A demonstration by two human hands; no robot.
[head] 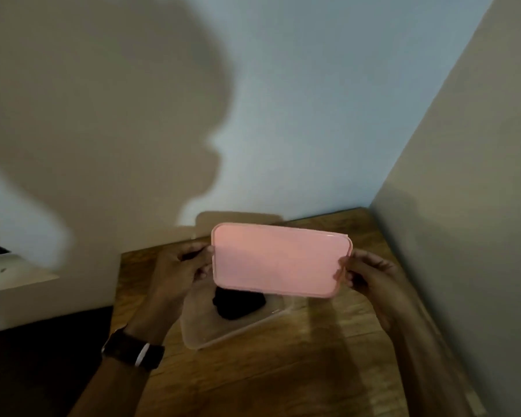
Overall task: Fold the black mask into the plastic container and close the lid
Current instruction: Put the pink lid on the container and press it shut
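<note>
A pink rectangular lid (278,260) hangs tilted in the air above the clear plastic container (205,335). My left hand (181,272) grips the lid's left short edge and my right hand (370,275) grips its right short edge. The container rests on the wooden table (298,371). Inside it lies the folded black mask (238,303), its far part hidden behind the lid. A dark watch sits on my left wrist.
White walls close in behind the table and along its right side. A white ledge (15,275) sits to the left, with dark floor below it. My head's shadow falls on the back wall.
</note>
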